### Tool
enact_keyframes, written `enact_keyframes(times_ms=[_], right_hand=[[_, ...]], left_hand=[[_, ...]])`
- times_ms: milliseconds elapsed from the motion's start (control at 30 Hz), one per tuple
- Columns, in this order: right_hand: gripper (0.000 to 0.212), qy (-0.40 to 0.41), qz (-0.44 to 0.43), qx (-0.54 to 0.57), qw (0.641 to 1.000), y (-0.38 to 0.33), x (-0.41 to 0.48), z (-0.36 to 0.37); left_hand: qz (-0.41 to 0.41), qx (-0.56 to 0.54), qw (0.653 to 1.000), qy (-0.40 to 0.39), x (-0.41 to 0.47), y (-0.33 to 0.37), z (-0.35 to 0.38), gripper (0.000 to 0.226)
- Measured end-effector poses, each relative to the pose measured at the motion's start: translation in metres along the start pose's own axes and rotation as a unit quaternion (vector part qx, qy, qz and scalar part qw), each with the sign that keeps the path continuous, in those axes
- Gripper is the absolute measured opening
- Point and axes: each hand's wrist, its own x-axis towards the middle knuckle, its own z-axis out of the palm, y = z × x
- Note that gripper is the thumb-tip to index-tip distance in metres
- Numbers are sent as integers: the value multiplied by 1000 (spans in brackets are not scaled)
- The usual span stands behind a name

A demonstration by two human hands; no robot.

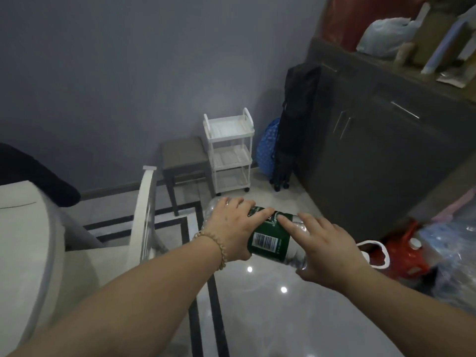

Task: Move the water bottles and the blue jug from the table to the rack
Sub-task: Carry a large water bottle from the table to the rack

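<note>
Bottle [268, 238] lies sideways, left hand [231, 228] clasping it, right hand [327, 246] steadying it with straight fingers, probably for carrying to rack [229, 150].

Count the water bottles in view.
1 for certain: the green-labelled water bottle, lying sideways, gripped by the left hand and touched by the right hand. A white cap in the plastic wrapping at far right may mean more; too blurred to tell.
</note>
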Motion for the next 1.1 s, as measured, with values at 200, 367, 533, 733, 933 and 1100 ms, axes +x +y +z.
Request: enact_keyframes(times_ms=[200,367,533,733,933,1100], right_hand=[[120,0,-55,17,998,46,97,-6],[111,33,-102,30,994,63,182,-5],[111,39,-94,42,994,77,278,-7],[123,-4,-36,56,998,99,388,-17],[124,-13,4,64,998,127,462,-19],[123,-22,10,62,998,158,542,-7]], left_hand=[[-38,20,999,-26,77,-44,1,95],[-54,24,997,-42,134,-97,21,95],[-39,23,997,-57,208,-166,44,94],[6,24,997,-72,309,-249,56,93],[41,20,995,-85,389,-295,73,94],[34,8,994,-101,459,-335,98,96]])
